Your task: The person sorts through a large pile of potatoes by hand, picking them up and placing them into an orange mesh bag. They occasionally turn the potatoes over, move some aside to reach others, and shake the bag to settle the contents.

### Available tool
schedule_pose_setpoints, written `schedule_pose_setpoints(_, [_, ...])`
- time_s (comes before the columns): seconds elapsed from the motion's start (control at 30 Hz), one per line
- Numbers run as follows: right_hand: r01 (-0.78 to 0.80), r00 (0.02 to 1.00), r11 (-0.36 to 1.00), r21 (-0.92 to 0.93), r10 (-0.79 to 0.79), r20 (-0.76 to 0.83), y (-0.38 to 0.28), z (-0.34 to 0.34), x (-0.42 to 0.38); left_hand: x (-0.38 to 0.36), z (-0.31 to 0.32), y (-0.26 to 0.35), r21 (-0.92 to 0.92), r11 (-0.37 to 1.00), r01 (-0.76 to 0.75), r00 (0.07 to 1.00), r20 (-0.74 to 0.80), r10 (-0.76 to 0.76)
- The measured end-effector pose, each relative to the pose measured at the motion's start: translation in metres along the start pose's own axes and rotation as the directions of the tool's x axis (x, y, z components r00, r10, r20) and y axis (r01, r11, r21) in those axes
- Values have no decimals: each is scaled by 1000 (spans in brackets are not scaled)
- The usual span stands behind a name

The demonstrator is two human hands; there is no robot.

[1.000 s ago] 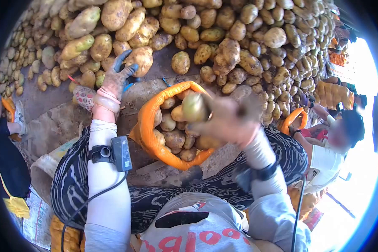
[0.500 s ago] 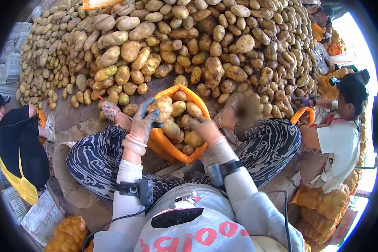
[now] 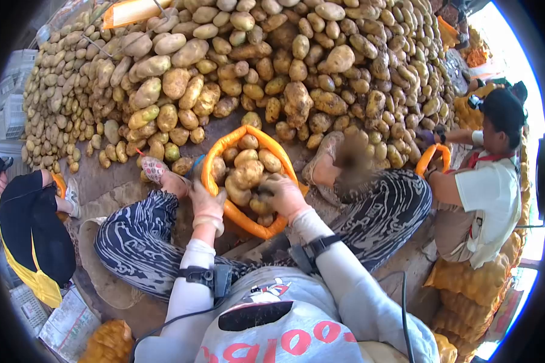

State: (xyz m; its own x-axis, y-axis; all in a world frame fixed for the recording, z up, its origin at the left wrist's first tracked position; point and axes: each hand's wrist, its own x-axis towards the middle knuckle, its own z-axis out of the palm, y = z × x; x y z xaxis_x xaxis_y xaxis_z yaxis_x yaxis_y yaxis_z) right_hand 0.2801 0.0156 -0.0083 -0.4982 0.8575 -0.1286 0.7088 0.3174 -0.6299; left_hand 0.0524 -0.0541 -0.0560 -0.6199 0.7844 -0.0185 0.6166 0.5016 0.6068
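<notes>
At the centre of the frame, the left hand point(image 3: 207, 202) grips the rim of the orange mesh sack point(image 3: 248, 224), fingers curled shut to hold it open, while the right hand point(image 3: 283, 195), fingers closed, presses the brown potatoes point(image 3: 248, 172) inside.

Location: an open-air potato sorting and bagging yard. A large potato heap point(image 3: 254, 72) lies on bare ground. Seated workers fill orange mesh sacks point(image 3: 224, 151); filled sacks point(image 3: 466, 290) are stacked nearby.

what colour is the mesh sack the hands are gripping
Orange, seen best in the head view: the mesh sack of potatoes.
</notes>
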Motion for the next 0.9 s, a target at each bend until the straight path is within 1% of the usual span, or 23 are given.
schedule_pose_setpoints(0.03, [-65, 995, 992, 112, 73, -68, 0, -7, 5, 2, -22, 10, 91, 962, 257, 896, 351, -273])
schedule_pose_setpoints(0.07, [-119, 960, 993, 25, 122, -252, 2, -20, 11, -5, -12, -10, 232, 961, 149, 925, 311, -218])
schedule_pose_setpoints(0.1, [-176, 894, 984, -13, 154, -421, 5, -24, 20, -12, -1, -26, 83, 969, 231, 901, 357, -245])
schedule_pose_setpoints(0.17, [-358, 870, 934, -18, 326, -370, 53, 7, 34, -13, 11, -38, -232, 890, 392, 863, 428, -269])
schedule_pose_setpoints(0.2, [-404, 895, 883, 239, 435, -96, 58, -3, 36, -20, -16, 1, -231, 860, 454, 853, 391, -345])
schedule_pose_setpoints(0.23, [-497, 867, 752, 434, 449, 214, 61, -11, 37, -27, -28, 10, -346, 790, 507, 850, 357, -389])
schedule_pose_setpoints(0.27, [-477, 874, 709, 519, 444, 196, 56, -13, 31, -37, -25, -4, -266, 876, 403, 901, 280, -330])
schedule_pose_setpoints(0.3, [-459, 877, 659, 596, 444, 184, 54, -14, 18, -51, -17, -18, -336, 832, 442, 891, 272, -363])
schedule_pose_setpoints(0.33, [-497, 859, 698, 516, 481, 176, 82, 1, 12, -66, -6, -27, -475, 721, 505, 863, 291, -413])
schedule_pose_setpoints(0.37, [-529, 830, 650, 546, 530, 174, 66, -8, 6, -80, 4, -30, -582, 606, 543, 836, 307, -454])
schedule_pose_setpoints(0.4, [-511, 843, 584, 630, 483, 236, 81, -2, -2, -88, 7, -26, -635, 522, 570, 810, 324, -489])
schedule_pose_setpoints(0.43, [-477, 851, 387, 789, 430, 303, 80, -5, -7, -84, 1, -9, -645, 495, 582, 795, 325, -512])
schedule_pose_setpoints(0.5, [-543, 793, 300, 784, 490, 362, 59, -14, 1, -70, -8, 23, -684, 402, 608, 762, 360, -539])
schedule_pose_setpoints(0.53, [-519, 815, 429, 739, 510, 276, 35, -24, 16, -60, -10, 30, -708, 341, 619, 745, 391, -540])
schedule_pose_setpoints(0.57, [-481, 841, 549, 684, 510, 182, 14, -29, 33, -46, -4, 28, -674, 420, 608, 776, 391, -495])
schedule_pose_setpoints(0.6, [-487, 790, 466, 738, 596, 144, 35, -19, 49, -29, 0, 27, -745, 326, 582, 783, 406, -471])
schedule_pose_setpoints(0.63, [-399, 839, 426, 812, 526, 137, 38, -20, 66, -14, -3, 28, -804, 234, 547, 797, 414, -440])
schedule_pose_setpoints(0.7, [-283, 860, 474, 834, 510, 2, 30, -22, 86, 6, -40, 36, -902, 131, 412, 847, 326, -421])
schedule_pose_setpoints(0.73, [-252, 876, 523, 814, 482, -38, 16, -30, 89, 6, -53, 32, -883, 139, 448, 845, 367, -389])
schedule_pose_setpoints(0.77, [-212, 888, 562, 799, 453, -82, -11, -44, 90, 4, -78, 46, -935, 63, 349, 888, 308, -341])
schedule_pose_setpoints(0.8, [-175, 892, 594, 785, 433, -128, -34, -57, 89, 2, -88, 42, -936, 86, 341, 898, 298, -323])
schedule_pose_setpoints(0.83, [-142, 920, 577, 805, 377, -108, -46, -70, 88, -3, -98, 36, -929, 111, 352, 902, 305, -306])
schedule_pose_setpoints(0.9, [-149, 935, 589, 794, 346, -81, -82, -101, 84, -3, -148, 63, -928, 164, 336, 904, 269, -332])
